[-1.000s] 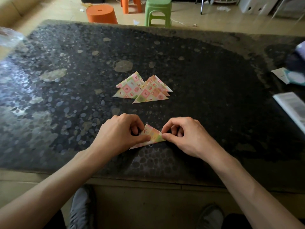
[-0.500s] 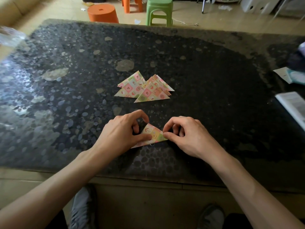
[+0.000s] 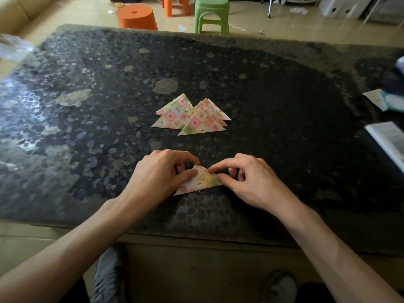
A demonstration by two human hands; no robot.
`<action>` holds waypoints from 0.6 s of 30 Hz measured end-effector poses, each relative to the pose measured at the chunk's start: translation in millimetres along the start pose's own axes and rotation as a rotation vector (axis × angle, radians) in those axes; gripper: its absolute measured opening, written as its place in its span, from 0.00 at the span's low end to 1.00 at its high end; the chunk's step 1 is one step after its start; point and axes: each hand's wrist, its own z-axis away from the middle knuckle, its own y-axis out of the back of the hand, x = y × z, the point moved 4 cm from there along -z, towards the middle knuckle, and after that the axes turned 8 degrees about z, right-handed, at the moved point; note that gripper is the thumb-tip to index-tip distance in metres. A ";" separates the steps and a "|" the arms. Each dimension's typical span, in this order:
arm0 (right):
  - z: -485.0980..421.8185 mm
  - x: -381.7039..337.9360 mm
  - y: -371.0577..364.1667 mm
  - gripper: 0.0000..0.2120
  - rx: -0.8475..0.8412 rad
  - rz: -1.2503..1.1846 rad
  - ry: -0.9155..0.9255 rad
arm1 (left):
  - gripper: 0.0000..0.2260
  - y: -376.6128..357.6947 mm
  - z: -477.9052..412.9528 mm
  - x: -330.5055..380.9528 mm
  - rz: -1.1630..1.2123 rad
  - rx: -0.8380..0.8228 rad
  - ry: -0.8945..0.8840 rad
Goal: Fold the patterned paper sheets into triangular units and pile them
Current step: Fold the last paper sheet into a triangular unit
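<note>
A small folded triangle of pink, green and yellow patterned paper (image 3: 202, 181) lies flat near the front edge of the dark pebbled table (image 3: 273, 110). My left hand (image 3: 159, 178) covers its left part, thumb pressing on it, fingers curled behind. My right hand (image 3: 247, 180) pinches the paper's right corner between thumb and forefinger. Beyond them, in the table's middle, lies a loose pile of several folded triangles (image 3: 192, 118) of the same paper, overlapping one another.
An open booklet (image 3: 389, 138) and some white and teal packaging (image 3: 384, 101) sit at the table's right edge. Clear plastic (image 3: 13, 49) shows at the far left. Orange stools (image 3: 136, 16) and a green stool (image 3: 211, 13) stand on the floor beyond. My shoes show below.
My left forefinger has come down onto the paper's top, and my right forefinger has reached further left along the upper edge. The triangle stays in place. The pile has not moved.
</note>
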 end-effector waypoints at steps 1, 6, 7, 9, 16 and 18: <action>-0.2 -0.2 -0.1 0.10 0.001 0.004 0.002 | 0.08 -0.4 0.5 -0.3 0.003 0.011 -0.001; 0.9 -1.0 -0.6 0.10 0.034 0.034 0.016 | 0.10 -1.3 -1.2 -3.4 0.064 0.013 0.022; 1.3 -1.2 -1.1 0.10 0.045 0.040 0.019 | 0.09 -1.4 -1.9 -4.5 0.073 0.008 0.027; 1.5 -1.6 -2.0 0.10 0.063 0.048 0.023 | 0.07 -2.3 -3.0 -5.4 0.076 0.001 0.029; 0.9 -0.4 -2.3 0.09 0.100 0.037 0.014 | 0.06 -1.9 -3.3 -5.2 0.086 0.014 0.021; 1.0 -0.7 -2.5 0.09 0.102 0.037 0.016 | 0.08 -1.7 -2.8 -4.7 0.091 0.012 0.016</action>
